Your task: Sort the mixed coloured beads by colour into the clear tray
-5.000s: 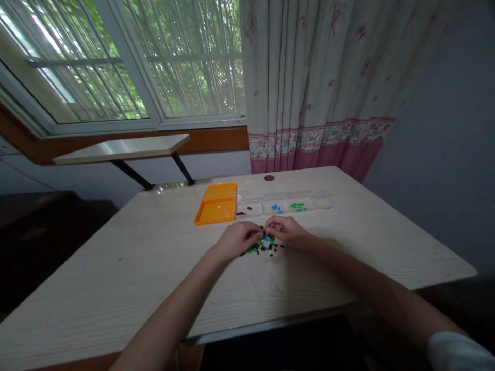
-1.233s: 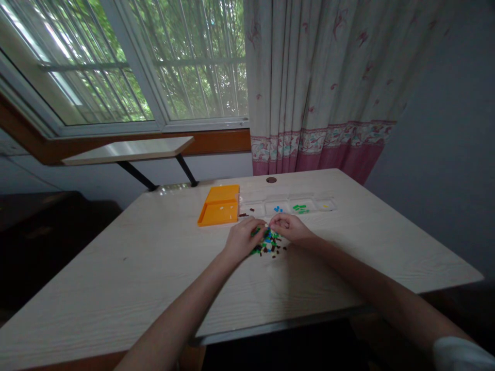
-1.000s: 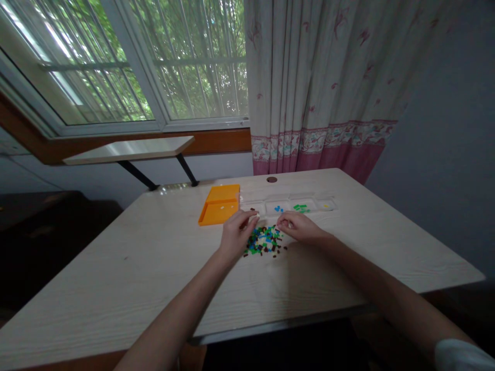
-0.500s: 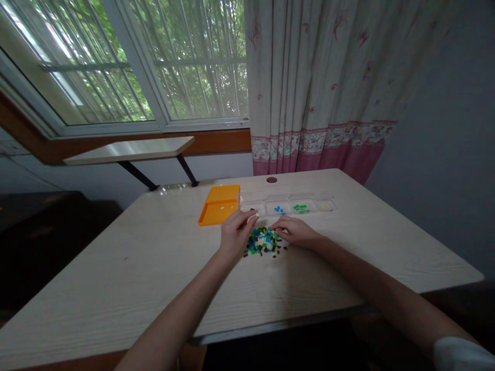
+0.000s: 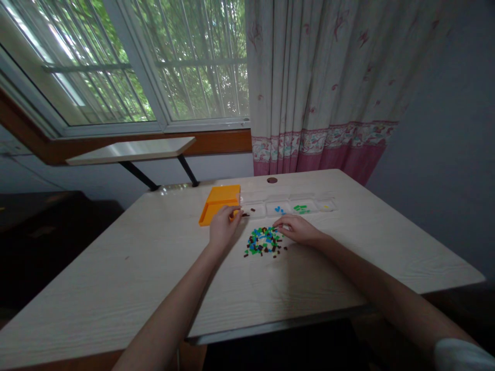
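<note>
My left hand [image 5: 223,225] is over the right part of an open orange plastic box [image 5: 219,192], thumb and fingers nearly together; anything between them is too small to make out. Just right of its fingertips, a few dark brown pieces [image 5: 252,209] lie in a clear compartment tray [image 5: 261,203]. My right hand [image 5: 297,228] has its fingers pinched at the upper right edge of a loose pile of small plastic bricks [image 5: 255,248] in green, blue, brown and cream. What those fingertips grip is hidden.
Other compartments of the tray hold blue pieces [image 5: 279,209], green pieces [image 5: 300,209] and a yellow piece [image 5: 326,206]. Behind stand a raised shelf [image 5: 135,149] on black legs, a barred window and a curtain [image 5: 309,103]. The wooden table [image 5: 147,268] has a round cable hole [image 5: 272,180].
My left hand has moved left from above the pile, with a pale piece at its fingertips earlier, to the orange box. My right hand has shifted slightly at the pile's edge.
</note>
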`<state>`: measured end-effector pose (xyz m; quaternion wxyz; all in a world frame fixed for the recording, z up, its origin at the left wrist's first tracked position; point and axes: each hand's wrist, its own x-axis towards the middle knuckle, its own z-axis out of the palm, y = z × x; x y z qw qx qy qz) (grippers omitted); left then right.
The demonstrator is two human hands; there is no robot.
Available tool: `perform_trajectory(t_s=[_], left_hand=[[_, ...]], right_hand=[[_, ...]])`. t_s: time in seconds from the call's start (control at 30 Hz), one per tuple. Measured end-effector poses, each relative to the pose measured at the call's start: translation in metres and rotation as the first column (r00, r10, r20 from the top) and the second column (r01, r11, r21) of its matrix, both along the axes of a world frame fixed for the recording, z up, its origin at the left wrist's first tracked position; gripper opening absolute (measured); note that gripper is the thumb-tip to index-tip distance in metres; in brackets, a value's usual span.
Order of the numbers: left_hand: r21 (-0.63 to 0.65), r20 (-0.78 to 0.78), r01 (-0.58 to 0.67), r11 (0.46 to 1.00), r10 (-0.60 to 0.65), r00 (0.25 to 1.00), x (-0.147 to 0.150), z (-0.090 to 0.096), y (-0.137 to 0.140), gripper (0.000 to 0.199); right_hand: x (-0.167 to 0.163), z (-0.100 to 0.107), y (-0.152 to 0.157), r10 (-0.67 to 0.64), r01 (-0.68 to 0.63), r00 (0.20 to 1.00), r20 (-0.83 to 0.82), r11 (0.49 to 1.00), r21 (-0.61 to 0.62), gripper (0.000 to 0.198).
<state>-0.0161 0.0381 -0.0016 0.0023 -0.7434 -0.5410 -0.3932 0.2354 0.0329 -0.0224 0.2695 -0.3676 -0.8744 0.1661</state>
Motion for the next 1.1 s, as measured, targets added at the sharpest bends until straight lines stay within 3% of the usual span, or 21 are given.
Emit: perform_trajectory(t_s=[0.1,0.17,0.37,0.47,0.63,0.87,1.1], left_hand=[[-0.052,-0.073,-0.212,0.976,0.208,0.975,-0.015,-0.004,0.01,0.028],[-0.077,-0.11,-0.293,0.953,0.284,0.952,-0.021,-0.006,0.012,0.028],[-0.118,-0.161,-0.348,0.93,0.328,0.931,-0.022,-0.005,0.012,0.03],[-0.108,-0.147,-0.27,0.957,0.253,0.956,-0.016,-0.003,0.009,0.027],[-0.094,-0.174,0.005,0.996,-0.021,0.985,0.0,-0.002,-0.002,0.024],[-0.144,-0.281,0.342,0.928,-0.37,0.886,0.025,-0.002,-0.022,0.023],[-0.174,-0.34,0.391,0.904,-0.428,0.837,0.03,-0.002,-0.026,0.021]], right_hand=[[0.002,0.0,0.0,-0.016,0.016,1.0,0.007,1.0,0.003,0.018],[0.002,0.0,0.0,-0.016,0.016,1.0,0.024,1.0,-0.001,0.017],[0.0,-0.004,0.001,-0.04,0.041,0.997,0.061,0.999,-0.009,0.018],[-0.001,-0.004,0.003,-0.057,0.058,0.997,0.057,0.998,-0.029,0.016],[-0.002,-0.004,0.003,-0.058,0.059,0.998,0.007,0.995,-0.086,0.013],[-0.004,-0.007,0.003,-0.09,0.081,0.994,-0.062,0.987,-0.141,0.012],[-0.012,0.003,-0.003,-0.127,0.107,0.988,-0.093,0.975,-0.195,0.015]])
